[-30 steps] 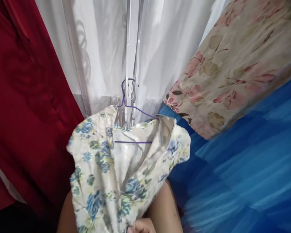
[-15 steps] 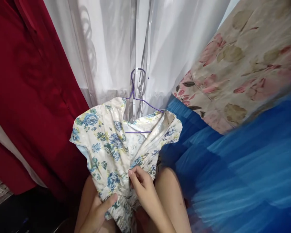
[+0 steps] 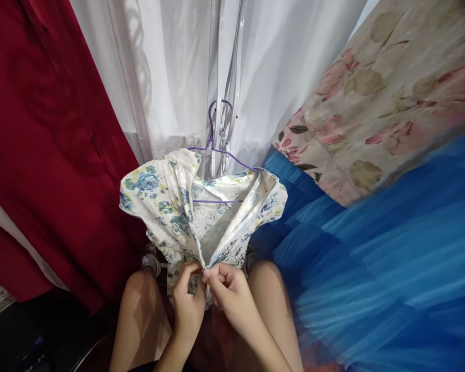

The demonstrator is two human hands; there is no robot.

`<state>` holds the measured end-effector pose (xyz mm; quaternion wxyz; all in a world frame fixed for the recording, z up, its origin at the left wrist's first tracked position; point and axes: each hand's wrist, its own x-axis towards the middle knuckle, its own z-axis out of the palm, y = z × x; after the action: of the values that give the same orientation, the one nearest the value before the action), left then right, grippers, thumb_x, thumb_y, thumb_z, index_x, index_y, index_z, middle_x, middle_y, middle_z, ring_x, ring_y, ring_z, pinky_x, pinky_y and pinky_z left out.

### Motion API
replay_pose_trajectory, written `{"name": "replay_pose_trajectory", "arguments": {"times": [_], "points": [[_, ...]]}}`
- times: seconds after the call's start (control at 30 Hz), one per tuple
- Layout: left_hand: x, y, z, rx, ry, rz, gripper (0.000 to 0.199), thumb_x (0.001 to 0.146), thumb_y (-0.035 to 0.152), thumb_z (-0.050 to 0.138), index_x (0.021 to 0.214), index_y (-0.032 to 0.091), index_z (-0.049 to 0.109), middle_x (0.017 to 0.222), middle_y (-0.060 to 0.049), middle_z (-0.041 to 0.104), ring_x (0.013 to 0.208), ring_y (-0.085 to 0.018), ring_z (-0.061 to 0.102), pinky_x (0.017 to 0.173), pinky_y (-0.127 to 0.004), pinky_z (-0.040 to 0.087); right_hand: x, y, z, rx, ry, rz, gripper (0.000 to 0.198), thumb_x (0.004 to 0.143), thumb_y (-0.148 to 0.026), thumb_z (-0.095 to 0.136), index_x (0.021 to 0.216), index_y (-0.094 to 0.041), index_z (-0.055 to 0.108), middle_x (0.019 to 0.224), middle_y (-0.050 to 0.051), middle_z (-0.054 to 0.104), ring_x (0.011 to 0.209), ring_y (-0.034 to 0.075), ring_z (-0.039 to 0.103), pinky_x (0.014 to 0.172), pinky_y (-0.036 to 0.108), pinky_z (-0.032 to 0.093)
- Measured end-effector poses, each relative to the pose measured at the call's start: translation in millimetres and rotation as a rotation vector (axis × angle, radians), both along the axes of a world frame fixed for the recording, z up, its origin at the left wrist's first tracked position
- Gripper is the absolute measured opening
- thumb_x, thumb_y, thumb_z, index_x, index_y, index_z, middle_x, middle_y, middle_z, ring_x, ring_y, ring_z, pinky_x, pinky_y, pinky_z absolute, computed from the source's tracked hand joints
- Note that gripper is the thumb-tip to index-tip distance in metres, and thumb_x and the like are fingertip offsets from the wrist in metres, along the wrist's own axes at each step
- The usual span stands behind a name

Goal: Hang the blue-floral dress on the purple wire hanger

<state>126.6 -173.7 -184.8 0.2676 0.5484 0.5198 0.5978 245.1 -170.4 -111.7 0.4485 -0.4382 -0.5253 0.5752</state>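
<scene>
A white dress (image 3: 160,199) with blue flowers hangs on a purple wire hanger (image 3: 212,135) in front of me. Its neckline gapes in a V, and the hanger's lower bar shows inside. At the bottom of the V both my hands meet, fingertips almost touching. My left hand (image 3: 189,292) pinches the left edge of the opening. My right hand (image 3: 228,287) is closed on the right edge beside it. What exactly sits between the fingertips, such as a button or zip pull, is too small to make out. The dress's lower part is hidden behind the hands.
White curtains (image 3: 174,67) with hanging ribbons are behind the hanger. Red cloth (image 3: 62,170) hangs at left, above a black surface (image 3: 54,330). On the right are a beige floral garment (image 3: 372,113) and blue tulle (image 3: 372,248). My knees (image 3: 269,289) flank the dress.
My left hand has moved up and right from the dress's lower side to the front opening, beside my right hand. The neckline now gapes wider and the left knee is uncovered.
</scene>
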Motion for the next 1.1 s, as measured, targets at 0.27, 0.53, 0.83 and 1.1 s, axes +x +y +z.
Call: {"name": "replay_pose_trajectory", "arguments": {"times": [0.27, 0.53, 0.83, 1.1], "points": [[-8, -3, 29.3, 0.035, 0.241, -0.175, 0.016, 0.091, 0.020, 0.054, 0.077, 0.022, 0.060, 0.076, -0.003, 0.058, 0.074, -0.019, 0.061, 0.070, -0.030, 0.049, 9, 74, 124, 0.180, 0.124, 0.005, 0.029, 0.082, -0.042, 0.071, 0.072, -0.015, 0.066, 0.051, -0.005, 0.056, 0.038, 0.005, 0.042, 0.039, 0.019, 0.030], [-23, 1, 57.7, 0.013, 0.476, -0.400, 0.010, 0.087, 0.016, 0.060, 0.085, 0.023, 0.067, 0.089, -0.005, 0.067, 0.084, -0.021, 0.065, 0.077, -0.032, 0.053, -3, 95, 172, 0.451, 0.079, -0.203, 0.021, 0.090, -0.023, 0.058, 0.070, -0.015, 0.062, 0.051, -0.005, 0.056, 0.037, 0.004, 0.040, 0.040, 0.020, 0.029], [-44, 85, 221.5, 0.550, 0.528, -0.119, 0.018, 0.097, 0.026, 0.055, 0.103, 0.020, 0.071, 0.089, -0.003, 0.067, 0.080, -0.015, 0.062, 0.075, -0.027, 0.048, -12, 74, 144, 0.662, -0.185, -0.227, 0.024, 0.094, -0.033, 0.055, 0.074, -0.019, 0.053, 0.056, -0.004, 0.051, 0.049, 0.009, 0.044, 0.050, 0.023, 0.031], [-84, 122, 232.7, 0.758, 0.126, 0.190, 0.018, 0.097, 0.027, 0.057, 0.092, 0.013, 0.068, 0.086, -0.004, 0.065, 0.079, -0.012, 0.060, 0.073, -0.025, 0.047, -6, 89, 92, 0.661, -0.547, -0.305, 0.019, 0.088, -0.026, 0.055, 0.070, -0.021, 0.051, 0.057, -0.004, 0.053, 0.053, 0.013, 0.048, 0.054, 0.025, 0.028]]}}
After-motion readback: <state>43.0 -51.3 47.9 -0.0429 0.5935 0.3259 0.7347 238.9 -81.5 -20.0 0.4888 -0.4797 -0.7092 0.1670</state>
